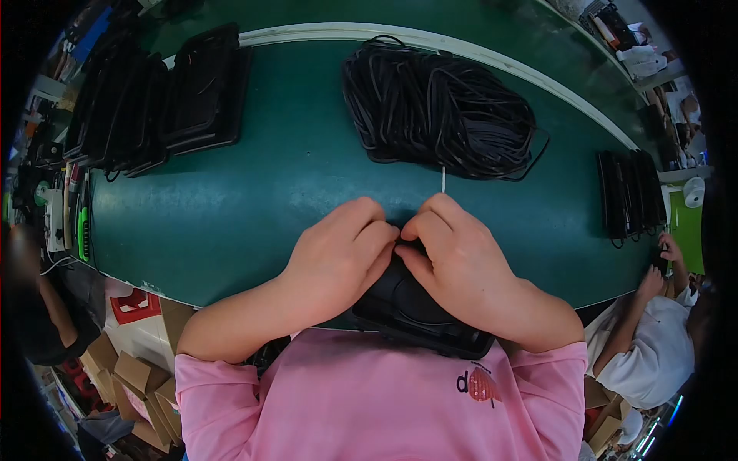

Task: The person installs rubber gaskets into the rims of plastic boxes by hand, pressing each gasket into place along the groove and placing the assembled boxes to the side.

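My left hand (346, 244) and my right hand (455, 257) meet at the far end of a black plastic case (419, 301). The fingers of both are closed in a pinch, nearly touching each other. Something small and dark shows between the fingertips, but I cannot make out whether it is the case's rim or a strip. The case lies tilted at the near table edge, against a pink shirt, partly hidden under my right hand and wrist. Beyond my hands lies a large bundle of black cord-like strips (438, 111), with a thin white stick (443, 179) poking out in front.
More black cases (204, 88) stand stacked at the back left of the green table (177, 223). Another row of black cases (630, 192) is at the right edge. A green-handled tool (84, 230) lies far left. Cardboard boxes (138, 384) sit below. People work on both sides.
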`<state>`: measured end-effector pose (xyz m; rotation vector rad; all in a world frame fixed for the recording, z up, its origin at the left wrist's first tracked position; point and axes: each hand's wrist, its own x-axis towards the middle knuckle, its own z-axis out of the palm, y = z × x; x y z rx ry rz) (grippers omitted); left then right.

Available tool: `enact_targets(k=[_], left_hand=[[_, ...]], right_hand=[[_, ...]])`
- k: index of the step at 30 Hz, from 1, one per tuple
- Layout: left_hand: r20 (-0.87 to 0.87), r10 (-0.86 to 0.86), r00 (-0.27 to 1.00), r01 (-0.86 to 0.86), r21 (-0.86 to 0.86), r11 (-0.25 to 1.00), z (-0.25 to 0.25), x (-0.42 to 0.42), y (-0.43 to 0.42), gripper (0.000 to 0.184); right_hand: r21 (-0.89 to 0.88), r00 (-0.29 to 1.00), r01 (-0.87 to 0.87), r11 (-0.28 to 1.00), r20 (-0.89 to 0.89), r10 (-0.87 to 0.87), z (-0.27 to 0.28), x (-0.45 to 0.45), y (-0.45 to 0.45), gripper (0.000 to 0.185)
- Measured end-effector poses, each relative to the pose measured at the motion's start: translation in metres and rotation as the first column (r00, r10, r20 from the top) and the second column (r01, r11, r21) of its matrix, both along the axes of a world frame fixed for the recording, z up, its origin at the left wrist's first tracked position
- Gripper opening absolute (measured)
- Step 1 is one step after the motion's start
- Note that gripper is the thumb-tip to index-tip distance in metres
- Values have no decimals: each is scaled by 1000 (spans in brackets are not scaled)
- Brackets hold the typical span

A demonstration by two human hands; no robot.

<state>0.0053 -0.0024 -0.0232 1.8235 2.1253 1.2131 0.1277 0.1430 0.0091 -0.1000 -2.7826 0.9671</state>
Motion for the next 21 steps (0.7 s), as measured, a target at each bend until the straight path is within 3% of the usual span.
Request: enact_targets(k=[2,9,11,14,17,21], left_hand=[[-163,-9,987,10,4,1000,0,1,-2,23],[-133,10,991,-26,-120,992,17,0,-5,20],[-213,-116,970,52,-284,957,25,-6,-5,12],[-203,-235,951,143,-386,911,32,-19,3,15],[-252,-367,895,237,-428,872,42,-26,12,16],[-322,-402,857,238,-445,863,39,-22,13,15]], right_hand=[[6,1000,1,1000,8,-1,0,0,-1,19],[16,1000,-5,1000,27,5,1,-1,-2,18],[20,999,-16,1000,47,15,0,-1,-3,17],[35,998,-29,999,62,26,-2,-2,-4,17],[47,995,-45,998,88,41,-1,-3,-4,14],[54,992,-79,995,100,73,-2,-2,-2,14]])
